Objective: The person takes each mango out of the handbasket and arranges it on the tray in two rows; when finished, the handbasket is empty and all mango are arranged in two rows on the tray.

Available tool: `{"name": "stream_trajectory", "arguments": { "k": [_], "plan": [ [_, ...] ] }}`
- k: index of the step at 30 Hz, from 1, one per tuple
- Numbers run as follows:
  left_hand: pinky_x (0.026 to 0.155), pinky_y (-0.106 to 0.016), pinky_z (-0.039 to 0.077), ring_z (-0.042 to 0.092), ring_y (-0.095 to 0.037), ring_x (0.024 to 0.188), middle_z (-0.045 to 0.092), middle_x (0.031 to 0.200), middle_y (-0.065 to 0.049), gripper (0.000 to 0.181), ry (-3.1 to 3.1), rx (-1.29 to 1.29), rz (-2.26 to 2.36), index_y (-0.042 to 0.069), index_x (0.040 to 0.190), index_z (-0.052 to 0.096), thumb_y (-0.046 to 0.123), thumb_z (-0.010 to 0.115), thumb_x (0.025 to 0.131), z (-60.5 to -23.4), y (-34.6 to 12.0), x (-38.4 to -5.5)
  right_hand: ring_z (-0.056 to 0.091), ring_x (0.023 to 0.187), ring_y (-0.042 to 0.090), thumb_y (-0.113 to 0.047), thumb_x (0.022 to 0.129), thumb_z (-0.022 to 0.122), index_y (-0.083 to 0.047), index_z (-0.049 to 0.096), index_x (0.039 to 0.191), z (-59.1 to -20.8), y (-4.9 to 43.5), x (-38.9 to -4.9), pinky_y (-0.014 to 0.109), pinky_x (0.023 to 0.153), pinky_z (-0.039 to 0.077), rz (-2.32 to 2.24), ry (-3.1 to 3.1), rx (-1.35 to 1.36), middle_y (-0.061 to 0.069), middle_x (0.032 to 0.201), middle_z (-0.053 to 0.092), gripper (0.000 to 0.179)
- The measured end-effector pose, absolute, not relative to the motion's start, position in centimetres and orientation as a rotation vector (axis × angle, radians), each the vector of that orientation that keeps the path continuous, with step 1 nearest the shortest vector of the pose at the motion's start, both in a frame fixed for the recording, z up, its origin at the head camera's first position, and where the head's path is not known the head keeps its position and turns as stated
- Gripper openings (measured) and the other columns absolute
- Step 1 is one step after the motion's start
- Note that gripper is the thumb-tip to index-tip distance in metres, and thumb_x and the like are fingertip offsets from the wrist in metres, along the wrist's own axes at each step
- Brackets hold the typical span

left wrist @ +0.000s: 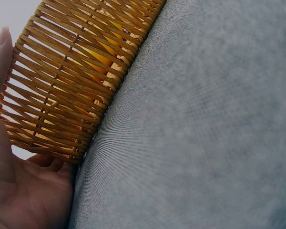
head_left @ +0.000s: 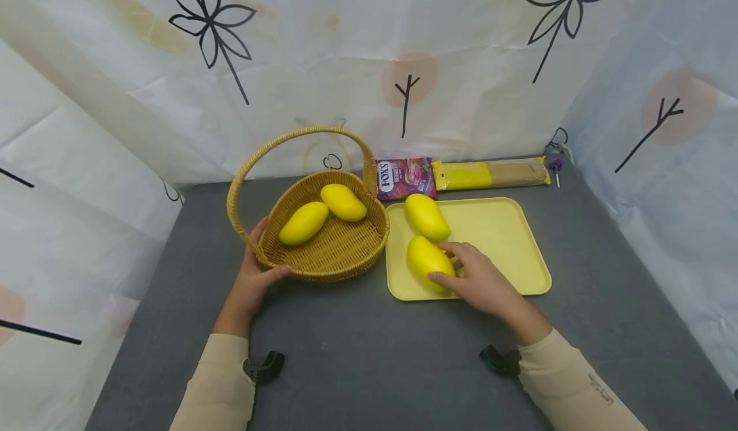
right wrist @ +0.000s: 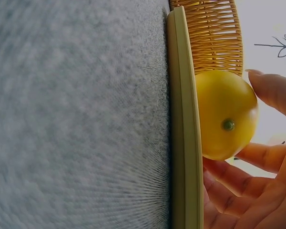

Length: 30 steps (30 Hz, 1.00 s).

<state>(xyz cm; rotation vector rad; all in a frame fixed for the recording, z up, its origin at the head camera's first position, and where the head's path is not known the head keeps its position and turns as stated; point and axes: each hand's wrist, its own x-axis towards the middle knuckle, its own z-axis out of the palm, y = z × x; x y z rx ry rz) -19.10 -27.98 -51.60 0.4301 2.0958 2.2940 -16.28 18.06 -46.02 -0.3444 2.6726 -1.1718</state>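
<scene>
A round wicker basket (head_left: 323, 261) with a tall arched handle stands on the left, holding two yellow mangoes. My left hand (head_left: 256, 274) grips its near left side, thumb along the rim; in the left wrist view the woven wall (left wrist: 62, 71) rises beside the palm. Two more mangoes lie on a pale yellow tray (head_left: 501, 245). My right hand (head_left: 481, 280) holds the nearer mango (head_left: 428, 258) from its right side, thumb and fingers around it. The farther mango (head_left: 426, 216) lies just behind. In the right wrist view, the held mango's (right wrist: 224, 109) stem end faces the camera.
Behind the tray lie a purple FOX'S candy bag (head_left: 405, 178) and a long yellow-ended pack (head_left: 490, 173) that looks like noodles. A small purple lollipop (head_left: 556, 167) is at the far right corner. Printed white cloth (head_left: 369, 34) hangs around the grey table (head_left: 357, 360).
</scene>
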Motion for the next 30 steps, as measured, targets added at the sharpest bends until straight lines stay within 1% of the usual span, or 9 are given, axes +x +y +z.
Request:
{"name": "stream_trajectory", "arguments": {
  "k": [10, 16, 23, 26, 30],
  "plan": [
    [0.106, -0.028, 0.049, 0.034, -0.029, 0.152, 0.013, 0.179, -0.010, 0.108, 2.101, 0.427, 2.292, 0.024, 0.176, 0.016, -0.012, 0.078, 0.095, -51.6, -28.0, -19.1, 0.058, 0.122, 0.041, -0.044, 0.103, 0.077, 0.004, 0.052, 0.156, -45.8, 18.0, -16.3, 0.062, 0.106, 0.048, -1.157, 2.676, -0.341, 0.026, 0.146, 0.057, 0.076],
    [0.107, -0.028, 0.048, 0.032, -0.029, 0.154, 0.012, 0.180, -0.008, 0.108, 2.100, 0.420, 2.290, 0.024, 0.176, 0.016, -0.012, 0.077, 0.096, -51.5, -28.0, -19.1, 0.060, 0.123, 0.042, -0.044, 0.102, 0.078, 0.005, 0.051, 0.156, -45.7, 18.1, -16.1, 0.060, 0.104, 0.051, -1.166, 2.677, -0.337, 0.027, 0.146, 0.056, 0.077],
    [0.108, -0.028, 0.048, 0.030, -0.029, 0.155, 0.011, 0.180, -0.009, 0.108, 2.090, 0.416, 2.292, 0.024, 0.176, 0.015, -0.011, 0.078, 0.096, -51.5, -27.9, -19.0, 0.060, 0.126, 0.043, -0.047, 0.103, 0.076, 0.001, 0.053, 0.155, -45.2, 18.5, -16.0, 0.058, 0.099, 0.055, -1.186, 2.699, -0.342, 0.024, 0.151, 0.053, 0.075],
    [0.108, -0.027, 0.047, 0.030, -0.029, 0.155, 0.011, 0.180, -0.009, 0.109, 2.089, 0.420, 2.295, 0.024, 0.176, 0.015, -0.012, 0.078, 0.095, -51.6, -27.9, -19.0, 0.058, 0.129, 0.043, -0.048, 0.104, 0.075, 0.000, 0.053, 0.155, -44.8, 18.7, -16.0, 0.059, 0.099, 0.055, -1.237, 2.702, -0.367, 0.022, 0.152, 0.053, 0.074],
    [0.108, -0.027, 0.047, 0.030, -0.029, 0.155, 0.011, 0.180, -0.009, 0.109, 2.094, 0.426, 2.294, 0.024, 0.176, 0.016, -0.012, 0.078, 0.095, -51.6, -28.0, -19.1, 0.056, 0.131, 0.040, -0.043, 0.106, 0.074, -0.001, 0.052, 0.157, -44.3, 18.9, -16.1, 0.061, 0.101, 0.053, -1.322, 2.703, -0.413, 0.019, 0.153, 0.053, 0.070]
  ]
}}
